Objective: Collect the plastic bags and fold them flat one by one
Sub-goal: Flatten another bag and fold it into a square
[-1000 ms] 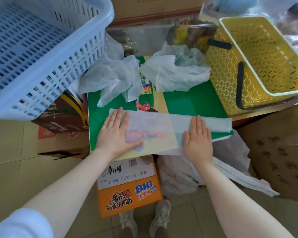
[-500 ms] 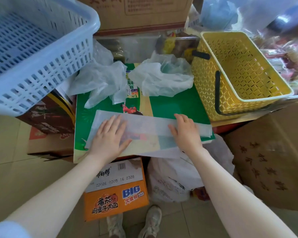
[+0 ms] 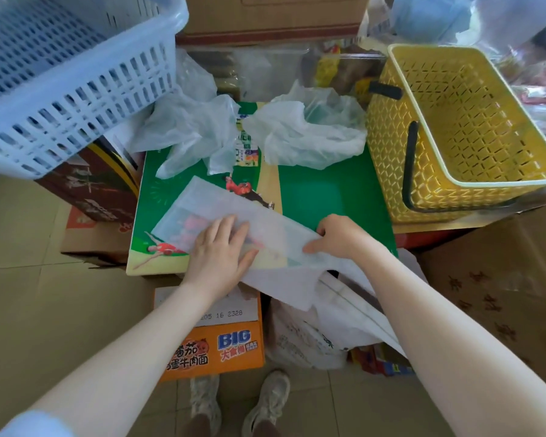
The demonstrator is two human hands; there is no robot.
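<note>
Baskets are framing the scene: a pale blue slatted laundry basket (image 3: 60,77) is sitting tilted at upper left and a yellow lattice basket (image 3: 454,134) with black handles is resting at upper right, both beside a green printed carton (image 3: 322,197) that is serving as the work surface. Below the carton, an orange noodle box (image 3: 215,348) is standing on the tiled floor next to a white sack (image 3: 309,339). At the carton's far edge, two crumpled translucent plastic bags are lying side by side, one on the left (image 3: 189,130) and one on the right (image 3: 306,134), apart from the hands. Nearer, a flattened translucent bag (image 3: 208,203) is lying diagonally across the carton's front, its right end hanging over the edge. The left hand (image 3: 221,250) is pressing down on the flattened bag with fingers straight and slightly spread. The right hand (image 3: 341,234) is curling its fingers around the bag's right portion, pinching the plastic against the thumb.
</note>
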